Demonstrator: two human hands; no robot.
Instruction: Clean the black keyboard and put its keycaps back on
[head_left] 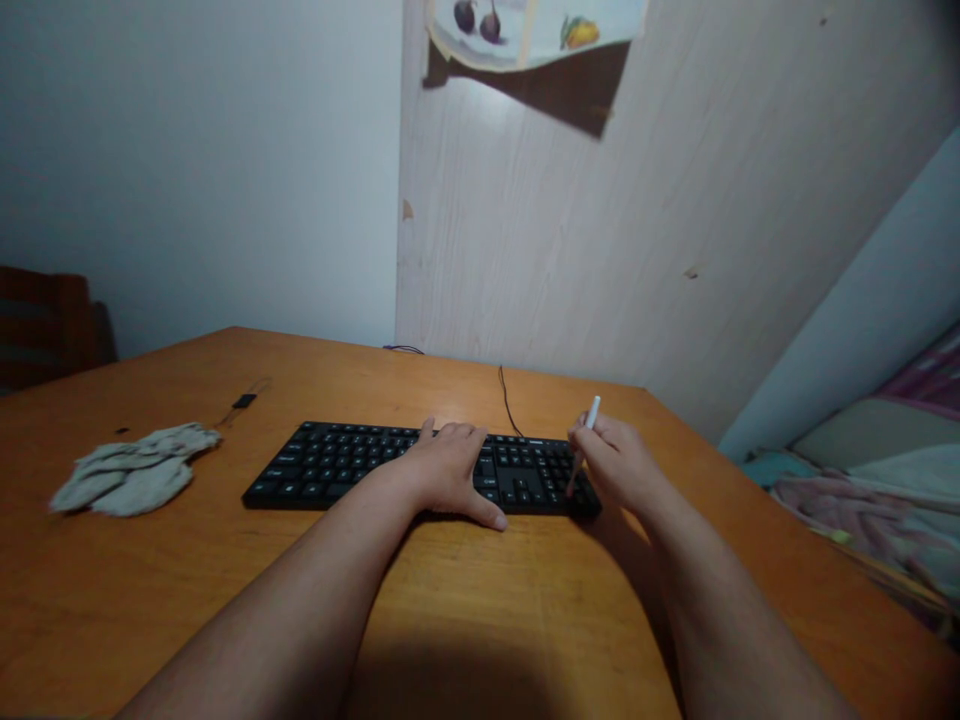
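A black keyboard (330,465) lies flat on the wooden table, its keys facing up. My left hand (448,468) is spread across its middle, with the thumb stretched along the near edge and the fingers reaching to the far edge. Above the number pad at the right end, my right hand (611,455) is closed around a slim brush (593,412) with a white handle. The brush stands tilted, and its dark reddish tip points down at the number keys. Whether the tip touches a key is hard to tell.
On the wooden table (465,620), a crumpled grey cloth (142,470) lies at the left. Behind it is a small black piece with thin loops (244,401). The keyboard's cable (506,395) runs to the back edge by the wall. Bedding (847,520) is at the right.
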